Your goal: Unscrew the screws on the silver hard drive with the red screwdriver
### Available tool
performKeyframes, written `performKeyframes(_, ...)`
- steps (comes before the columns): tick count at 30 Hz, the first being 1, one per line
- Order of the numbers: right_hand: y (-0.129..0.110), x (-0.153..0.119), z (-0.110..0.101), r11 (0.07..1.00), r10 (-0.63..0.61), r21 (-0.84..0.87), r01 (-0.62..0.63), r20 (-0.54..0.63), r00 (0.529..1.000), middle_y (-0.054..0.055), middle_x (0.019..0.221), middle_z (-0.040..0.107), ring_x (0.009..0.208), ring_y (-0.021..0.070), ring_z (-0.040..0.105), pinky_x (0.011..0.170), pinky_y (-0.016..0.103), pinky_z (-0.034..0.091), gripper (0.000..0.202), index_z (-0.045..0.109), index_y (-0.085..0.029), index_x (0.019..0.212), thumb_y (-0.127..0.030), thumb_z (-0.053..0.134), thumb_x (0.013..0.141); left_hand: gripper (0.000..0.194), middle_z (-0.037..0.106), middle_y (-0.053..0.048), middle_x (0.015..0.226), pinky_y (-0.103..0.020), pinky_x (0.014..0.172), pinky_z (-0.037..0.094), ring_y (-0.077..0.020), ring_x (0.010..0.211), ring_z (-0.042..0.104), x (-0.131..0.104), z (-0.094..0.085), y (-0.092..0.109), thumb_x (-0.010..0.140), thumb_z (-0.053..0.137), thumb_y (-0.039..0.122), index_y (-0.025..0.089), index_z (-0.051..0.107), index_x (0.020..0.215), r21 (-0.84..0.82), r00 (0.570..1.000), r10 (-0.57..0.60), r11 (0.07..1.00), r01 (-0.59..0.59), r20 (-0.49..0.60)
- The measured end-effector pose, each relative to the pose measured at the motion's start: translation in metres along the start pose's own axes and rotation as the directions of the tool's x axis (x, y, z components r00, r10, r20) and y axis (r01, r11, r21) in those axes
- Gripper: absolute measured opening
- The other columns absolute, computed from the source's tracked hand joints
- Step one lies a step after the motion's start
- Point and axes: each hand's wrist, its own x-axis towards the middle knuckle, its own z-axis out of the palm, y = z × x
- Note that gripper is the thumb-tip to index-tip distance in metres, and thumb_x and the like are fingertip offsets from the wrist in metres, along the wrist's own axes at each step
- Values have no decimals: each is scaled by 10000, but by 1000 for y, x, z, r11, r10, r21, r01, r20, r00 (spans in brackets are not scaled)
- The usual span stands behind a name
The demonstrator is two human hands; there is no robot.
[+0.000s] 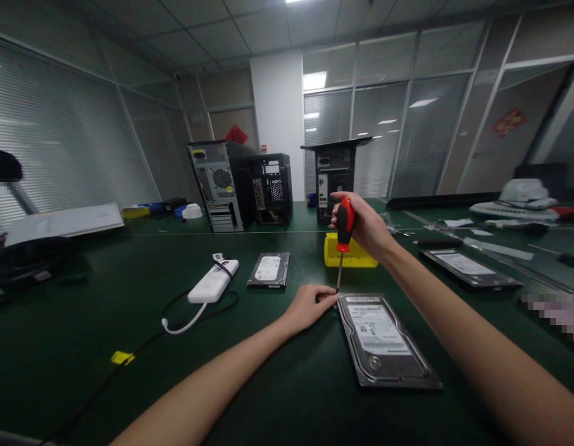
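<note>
My right hand (pixel 363 226) is closed around the red and black handle of a screwdriver (pixel 345 226). The shaft points down, its tip at the far left corner of a hard drive (pixel 384 341) lying label up on the green table. At that same corner my left hand (pixel 309 306) rests low, thumb and fingers pinched together by the screwdriver's tip. Whatever the left fingertips hold is too small or hidden to make out. Just behind the drive, partly covered by my right hand, stands a yellow box (pixel 333 255).
A white power strip (pixel 213 282) with its cable and a second hard drive (pixel 269 270) lie to the left. Another drive (pixel 467 267) lies right, near scattered tools. Computer cases (pixel 243 186) stand at the back. A person (pixel 3 167) is at the far left edge.
</note>
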Motion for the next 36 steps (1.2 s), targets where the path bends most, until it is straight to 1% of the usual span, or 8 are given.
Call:
performKeyframes(6,-5,1,-5,998,-22,-57,21,-9,1000,-3,822,634,711,103,624,737,271,537,247,627,-188,865,-360,724,716,360,736,-91,997,-285,760,476,-214,841,657,-1,-1,2,878,538,355,102,709,1070,-39,1000,-7,999,7,17)
performKeyframes(12,-7,0,-4,996,-43,-77,45,27,999,-24,765,609,680,93,603,708,262,525,269,597,-202,893,-383,715,733,348,729,-73,1048,-296,795,483,-223,919,664,-1,-1,2,884,521,351,132,704,1084,-98,999,7,995,-2,48)
performKeyframes(17,-5,-1,-2,986,-50,-160,43,-36,998,-54,737,563,639,78,567,617,216,500,440,525,-223,992,-383,769,663,340,729,-65,1051,-309,820,479,-232,940,658,-2,-3,3,877,531,358,143,711,1069,-104,998,-4,994,11,69)
performKeyframes(21,-3,-1,-1,996,5,-93,-14,-93,996,-70,705,555,627,80,576,616,222,525,518,442,-221,914,-365,820,591,332,724,-64,1059,-312,880,462,-227,984,646,-2,-5,5,885,518,338,148,706,1082,-111,997,8,994,0,76)
performKeyframes(26,-5,-1,-2,997,74,35,-72,-52,996,-34,744,587,683,89,601,720,258,555,393,539,-186,852,-340,807,610,307,728,-56,1045,-312,902,454,-221,989,646,0,-4,3,890,499,294,157,716,1058,-124,995,31,992,-20,91)
performKeyframes(29,-8,-1,-4,990,110,82,-111,14,994,5,817,631,725,116,621,731,280,551,377,613,-168,913,-359,774,631,293,731,-61,1038,-311,904,455,-220,987,648,1,-2,0,870,509,243,148,719,1051,-140,996,25,990,-13,87)
performKeyframes(33,-7,-2,-2,992,98,78,-100,25,995,9,827,643,710,123,620,703,281,537,334,615,-190,964,-376,706,702,294,726,-70,1061,-306,903,459,-218,990,649,2,0,-2,856,521,216,135,715,1062,-141,997,11,990,-1,70)
performKeyframes(36,-6,-3,1,995,88,45,-88,19,996,5,820,641,703,113,617,666,254,528,315,596,-195,949,-364,710,708,292,728,-71,1053,-303,900,461,-211,972,655,2,0,-2,859,517,213,133,714,1060,-125,998,4,992,4,66)
